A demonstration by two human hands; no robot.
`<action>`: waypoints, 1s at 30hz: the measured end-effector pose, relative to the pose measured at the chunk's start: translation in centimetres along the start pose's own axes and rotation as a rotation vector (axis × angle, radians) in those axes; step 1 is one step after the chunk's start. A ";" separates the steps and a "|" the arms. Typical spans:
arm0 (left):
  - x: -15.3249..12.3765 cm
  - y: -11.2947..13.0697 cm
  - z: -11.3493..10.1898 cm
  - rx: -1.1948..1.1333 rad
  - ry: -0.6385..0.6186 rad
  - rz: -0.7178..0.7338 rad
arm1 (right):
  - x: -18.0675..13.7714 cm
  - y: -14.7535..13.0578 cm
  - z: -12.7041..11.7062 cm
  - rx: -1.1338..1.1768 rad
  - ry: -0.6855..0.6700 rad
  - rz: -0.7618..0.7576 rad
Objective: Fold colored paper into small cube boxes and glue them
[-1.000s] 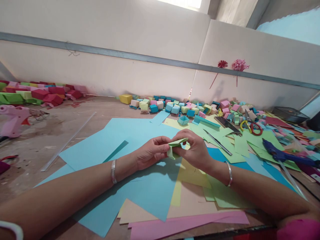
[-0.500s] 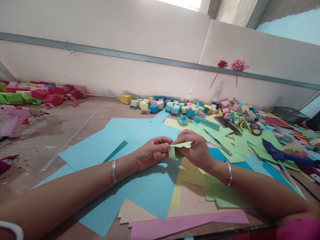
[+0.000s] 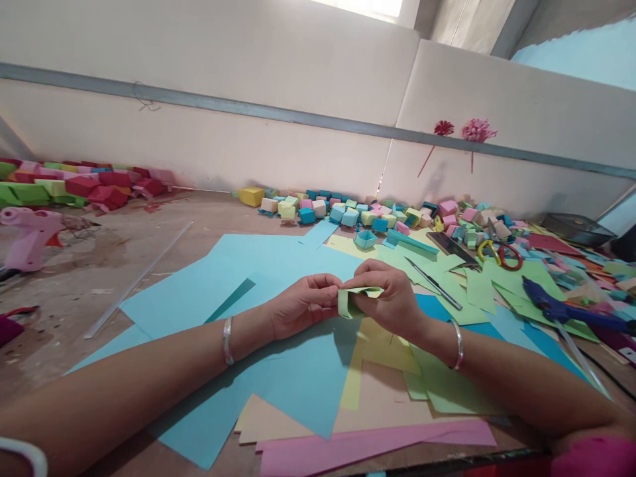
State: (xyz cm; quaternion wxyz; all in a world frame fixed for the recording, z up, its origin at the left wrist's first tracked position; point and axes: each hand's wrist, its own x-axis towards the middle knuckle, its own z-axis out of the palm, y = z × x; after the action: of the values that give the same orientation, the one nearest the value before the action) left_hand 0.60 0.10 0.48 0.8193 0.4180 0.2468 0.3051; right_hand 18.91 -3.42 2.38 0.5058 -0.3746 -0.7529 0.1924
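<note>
Head view: our left hand [image 3: 303, 306] pinches the left edge of a folded light-green paper piece [image 3: 345, 305], and our right hand [image 3: 392, 296] grips it from the right. We hold it mid-dial, above light-blue sheets [image 3: 288, 377]. Between two and three o'clock lie a slim silver tool [image 3: 432, 283] and, farther out, scissors [image 3: 499, 252]. Small paper boxes [image 3: 336, 213] line the bench [image 3: 106, 245] at twelve; a pink glue gun [image 3: 32, 238] sits at nine, a blue glue gun [image 3: 561, 306] at three. Beside that, a purple object [image 3: 609, 342] bears a white mark too small for us to read.
</note>
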 end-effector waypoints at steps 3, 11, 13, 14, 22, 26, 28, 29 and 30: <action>0.0 -0.1 0.2 0.018 0.002 0.030 | -0.1 0.2 -0.1 0.000 0.018 -0.009; 0.0 -0.3 0.2 0.028 0.025 0.082 | 0.1 0.1 -0.1 -0.044 0.000 0.010; 0.0 -0.2 0.1 0.037 0.028 0.083 | 0.3 -0.2 -0.1 -0.071 -0.010 0.004; -0.1 -0.1 0.1 0.044 0.031 0.079 | 0.3 -0.3 -0.2 -0.086 -0.019 0.001; -0.1 0.0 0.2 0.076 0.001 0.096 | 0.3 -0.5 -0.4 -0.222 0.003 0.001; -0.3 -0.2 0.9 0.386 0.077 0.287 | 0.1 -0.1 -0.4 -0.324 -0.006 -0.101; -0.6 -0.4 1.4 0.671 0.171 0.463 | -0.1 0.0 -0.2 -0.406 0.009 -0.165; -0.8 -0.4 1.6 0.798 0.213 0.552 | -0.2 0.0 -0.1 -0.444 0.017 -0.200; -1.0 -0.5 1.9 0.898 0.243 0.631 | -0.3 0.1 0.0 -0.476 0.028 -0.235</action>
State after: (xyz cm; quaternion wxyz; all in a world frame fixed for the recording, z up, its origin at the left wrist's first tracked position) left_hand 1.30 -1.81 1.20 0.3954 0.7414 0.3078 0.4463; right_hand 18.95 -3.57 2.16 0.4326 -0.3956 -0.8083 -0.0551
